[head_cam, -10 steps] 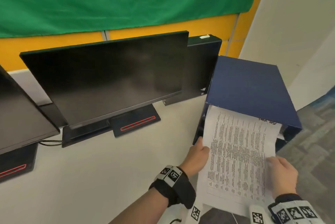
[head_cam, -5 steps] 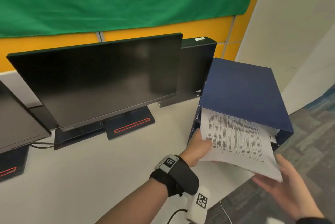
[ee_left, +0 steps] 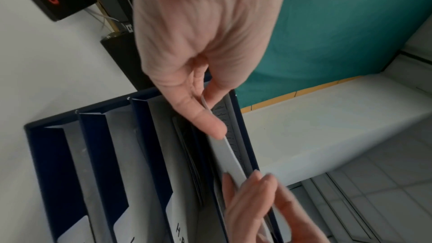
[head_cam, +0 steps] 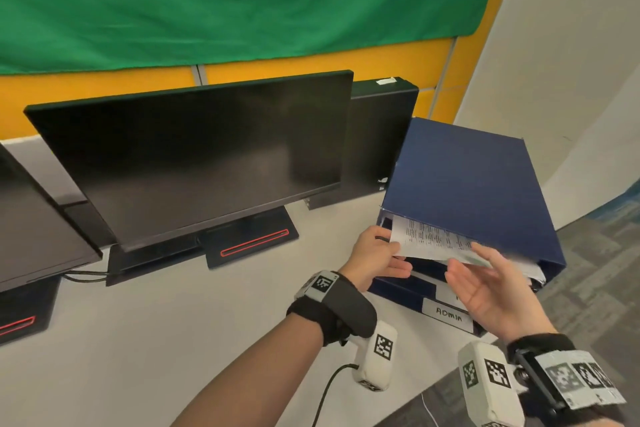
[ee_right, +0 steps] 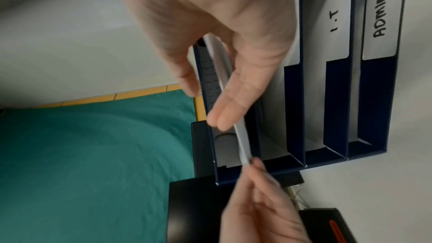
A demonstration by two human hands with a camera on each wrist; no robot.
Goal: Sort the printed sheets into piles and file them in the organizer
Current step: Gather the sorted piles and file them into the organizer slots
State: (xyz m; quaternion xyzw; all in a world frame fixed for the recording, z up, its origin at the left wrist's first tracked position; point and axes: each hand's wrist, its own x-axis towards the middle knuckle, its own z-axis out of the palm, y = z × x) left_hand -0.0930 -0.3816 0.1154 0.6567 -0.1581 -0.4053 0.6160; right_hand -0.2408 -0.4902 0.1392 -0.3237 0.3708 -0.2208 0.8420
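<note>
A dark blue organizer [head_cam: 464, 177] with stacked slots stands at the desk's right end, its lower slots labelled ADMIN and I.T. A thin stack of printed sheets [head_cam: 429, 239] lies mostly inside the top slot, front edge sticking out. My left hand [head_cam: 391, 250] pinches the sheets' left corner between thumb and fingers [ee_left: 210, 117]. My right hand [head_cam: 464, 258] is palm up, its straight fingers [ee_right: 224, 110] lying flat against the sheets [ee_right: 240, 136] at the slot's mouth. The lower slots of the organizer [ee_right: 371, 117] show white liners; their contents are hidden.
A black monitor [head_cam: 194, 156] stands left of the organizer, another monitor [head_cam: 27, 219] at the far left, a black box [head_cam: 381, 136] behind. The white desk [head_cam: 173, 340] ends at the lower right, over grey carpet [head_cam: 588, 271]. A cable [head_cam: 329, 388] hangs from my left wrist.
The sheets have slid much deeper into the top slot. My right hand let go of their lower edge, dropped away, then returned palm up against their front edge.
</note>
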